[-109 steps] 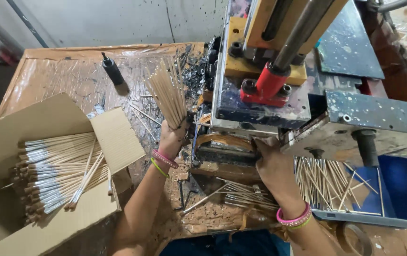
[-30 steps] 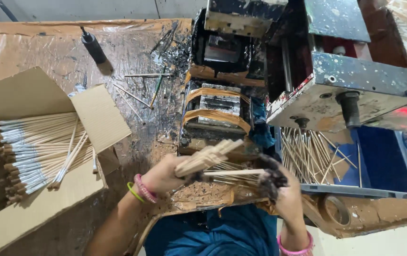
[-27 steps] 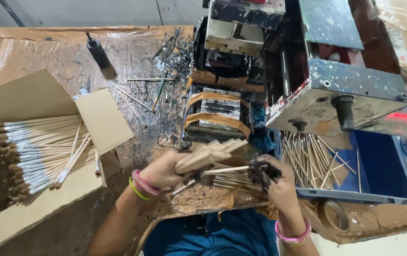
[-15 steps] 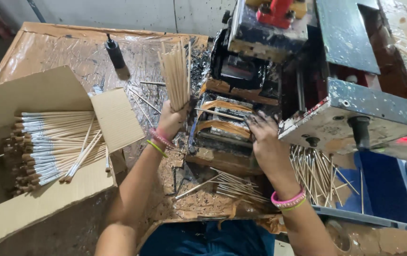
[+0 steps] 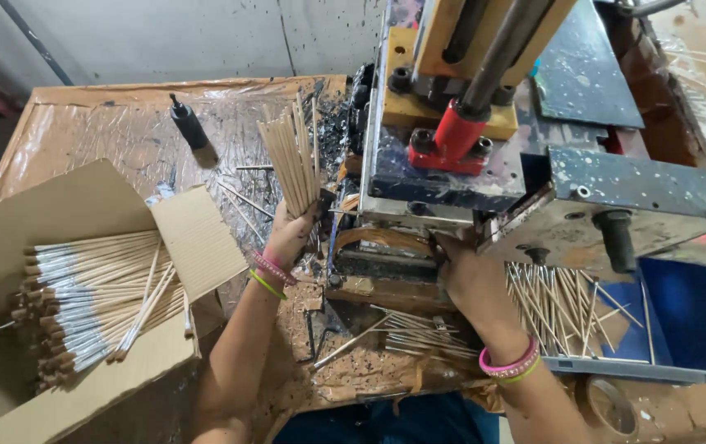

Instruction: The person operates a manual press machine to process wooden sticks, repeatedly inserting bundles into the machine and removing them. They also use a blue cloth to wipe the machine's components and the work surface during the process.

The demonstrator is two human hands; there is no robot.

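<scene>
left hand [image 5: 291, 234] grip pinching a fanned, upright bundle of pale sticks [image 5: 291, 160], tight against the machine [image 5: 468, 164]; right hand [image 5: 472, 279] grip hidden, can't tell

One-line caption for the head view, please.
Left hand grips upright wooden sticks; right hand reaches into paint-spattered machine.

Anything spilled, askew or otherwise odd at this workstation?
Yes. Loose sticks lie scattered across the plastic-covered table beside the left hand, which grips an upright bundle of sticks. A few sticks lie crosswise on the neat stack in the cardboard box. The machine is heavily paint-splattered.
</scene>
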